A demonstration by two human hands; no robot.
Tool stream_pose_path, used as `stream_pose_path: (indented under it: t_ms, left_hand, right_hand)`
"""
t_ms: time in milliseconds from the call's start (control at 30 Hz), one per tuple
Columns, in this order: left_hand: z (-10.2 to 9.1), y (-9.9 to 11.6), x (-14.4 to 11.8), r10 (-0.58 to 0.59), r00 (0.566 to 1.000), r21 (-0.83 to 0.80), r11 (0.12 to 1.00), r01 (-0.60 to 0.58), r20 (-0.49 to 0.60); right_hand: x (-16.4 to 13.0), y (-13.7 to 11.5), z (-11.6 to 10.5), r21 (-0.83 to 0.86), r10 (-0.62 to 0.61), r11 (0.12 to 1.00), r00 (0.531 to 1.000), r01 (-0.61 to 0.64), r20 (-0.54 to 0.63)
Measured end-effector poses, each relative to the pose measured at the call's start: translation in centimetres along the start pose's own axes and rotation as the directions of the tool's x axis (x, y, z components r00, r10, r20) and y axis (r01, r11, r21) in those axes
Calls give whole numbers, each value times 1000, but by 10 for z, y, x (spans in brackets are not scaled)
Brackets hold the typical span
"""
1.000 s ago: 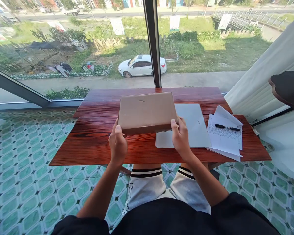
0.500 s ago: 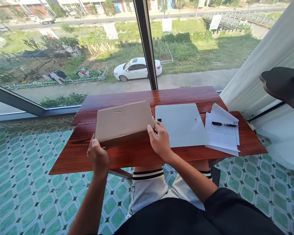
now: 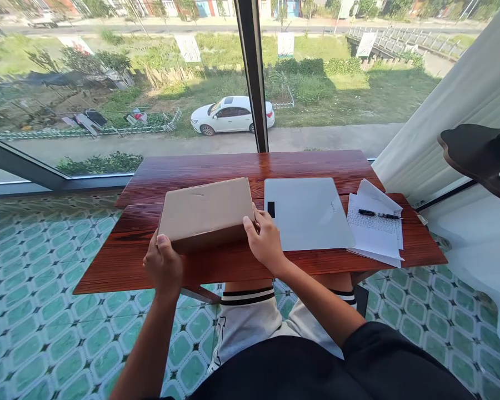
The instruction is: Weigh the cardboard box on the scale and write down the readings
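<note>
Our left hand (image 3: 163,265) and right hand (image 3: 265,241) gripped the cardboard box (image 3: 207,213) by its near corners; it rested toward the table's (image 3: 120,261) front-left edge, closed, beside the laptop (image 3: 306,213); unopened yet.

The cardboard box (image 3: 206,214) hides most fingers of the left hand (image 3: 163,265) and the fingertips of the right hand (image 3: 264,241). Writing on the loose papers (image 3: 375,230) is too small to read, as is a small mark on the grey laptop (image 3: 306,214). A dark shelf (image 3: 479,158) is cut off by the right edge. The surface (image 3: 233,166) hides the person's knees.
</note>
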State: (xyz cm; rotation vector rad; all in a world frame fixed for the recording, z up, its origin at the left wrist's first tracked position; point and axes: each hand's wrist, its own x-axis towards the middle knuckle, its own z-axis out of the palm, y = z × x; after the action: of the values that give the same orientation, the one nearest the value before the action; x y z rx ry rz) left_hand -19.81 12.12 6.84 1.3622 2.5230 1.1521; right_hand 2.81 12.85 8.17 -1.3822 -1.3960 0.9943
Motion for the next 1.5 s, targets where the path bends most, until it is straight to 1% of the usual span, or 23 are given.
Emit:
stream_pose_path:
  t_ms: [267,400,533,633,700,800,933,1033,1100,1167,1267,1333,1367,1400,1500]
  left_hand:
    - [7,-5,0,-35,999,31,999,35,-17]
    - [9,-8,1,-13,999,55,998,16,-51]
    - [11,-8,1,21,996,26,999,-19,-85]
    - [12,-4,-1,-1,995,-25,1000,-2,-103]
    - [12,-1,-2,24,990,-97,995,-38,-137]
    - [14,0,-3,104,973,-185,972,-144,-208]
    - [15,-4,2,129,946,-180,966,-188,-296]
    - [13,-7,8,200,912,-98,963,-250,-359]
    - [10,-8,12,282,879,-23,949,-315,-383]
    - [7,-8,14,342,859,10,931,-366,-381]
    - [4,-5,14,391,841,19,910,-415,-375]
    - [3,-2,12,465,805,53,875,-481,-369]
    - [3,1,11,517,772,66,843,-534,-369]
    - [3,5,9,570,729,63,802,-594,-379]
    - [3,25,-2,674,576,-22,641,-767,-461]
  right_hand:
    - [0,2,2,-43,5,999,1000,-6,-23]
    - [-1,3,2,-54,-4,999,999,2,-32]
    - [-1,3,0,-40,9,999,1000,-9,-7]
    - [1,5,-2,0,-6,1000,1000,6,24]
    - [4,8,-5,35,-30,999,999,28,41]
    - [11,12,-11,101,-45,994,995,37,88]
    - [20,14,-22,146,-76,988,979,49,189]
    - [26,15,-37,107,-115,990,971,94,211]
    - [29,17,-52,64,-146,988,975,138,167]
    - [32,21,-72,36,-151,988,984,149,92]
    - [35,29,-109,24,-131,991,991,132,-38]
    - [36,36,-134,-20,-141,990,982,139,-127]
    - [36,40,-147,-52,-145,989,975,139,-168]
    - [36,44,-160,-90,-152,987,967,136,-203]
    - [34,58,-200,-230,-188,965,941,124,-281]
